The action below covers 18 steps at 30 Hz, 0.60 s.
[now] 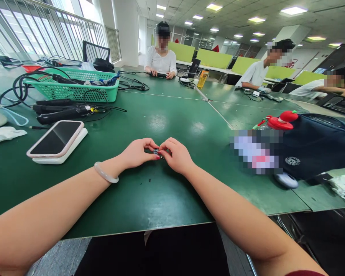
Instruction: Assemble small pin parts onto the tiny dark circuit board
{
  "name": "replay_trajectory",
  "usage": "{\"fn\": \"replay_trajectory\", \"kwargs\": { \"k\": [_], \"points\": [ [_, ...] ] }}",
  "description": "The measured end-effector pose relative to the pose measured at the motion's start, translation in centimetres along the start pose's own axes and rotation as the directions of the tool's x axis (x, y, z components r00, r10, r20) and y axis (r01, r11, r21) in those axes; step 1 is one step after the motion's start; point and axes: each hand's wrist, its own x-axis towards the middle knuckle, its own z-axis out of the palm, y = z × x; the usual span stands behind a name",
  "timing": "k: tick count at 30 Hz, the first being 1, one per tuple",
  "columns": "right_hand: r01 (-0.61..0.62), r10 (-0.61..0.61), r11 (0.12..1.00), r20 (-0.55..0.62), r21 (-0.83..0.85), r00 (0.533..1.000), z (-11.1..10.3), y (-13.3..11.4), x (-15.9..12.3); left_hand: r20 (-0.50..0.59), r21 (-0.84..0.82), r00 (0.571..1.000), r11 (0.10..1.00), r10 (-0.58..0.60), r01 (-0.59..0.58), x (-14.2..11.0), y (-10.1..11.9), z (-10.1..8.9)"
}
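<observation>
Beneath a lit ceiling [232,21], a small dark piece [155,151] is being pinched by the nearly closed left hand [136,154] and right hand [176,155] above a green table's [126,203] near middle, dark items [69,79] being held in a green basket [107,94] at far left.

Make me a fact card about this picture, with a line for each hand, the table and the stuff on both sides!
Left hand: pinching a small patterned piece; bangle on the wrist
Right hand: fingertips bunched at that piece; too small to tell what they grip
Table: green, shiny
Left side: phone lying on a white object; green basket holding dark items
Right side: dark bag; bottle with a red top
Across the table: person in a white top
</observation>
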Motion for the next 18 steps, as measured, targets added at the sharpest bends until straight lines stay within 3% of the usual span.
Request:
{"fn": "replay_trajectory", "kwargs": {
  "k": [5,11,18],
  "points": [
    [-0.063,0.068,0.991,-0.032,0.118,0.997,0.14,0.17,0.1,-0.006,0.029,1.0,0.999,0.025,-0.025,0.01,-0.2,-0.01],
    [-0.184,0.186,0.949,0.017,0.254,0.982,0.4,0.63,0.18,0.021,0.047,0.999,0.998,0.043,-0.044,-0.05,-0.24,-0.03],
    [-0.153,0.152,0.96,0.025,0.235,0.988,0.22,0.67,0.08,0.005,0.045,1.0,0.999,0.009,-0.009,0.08,-0.28,0.03]
  ]
}}
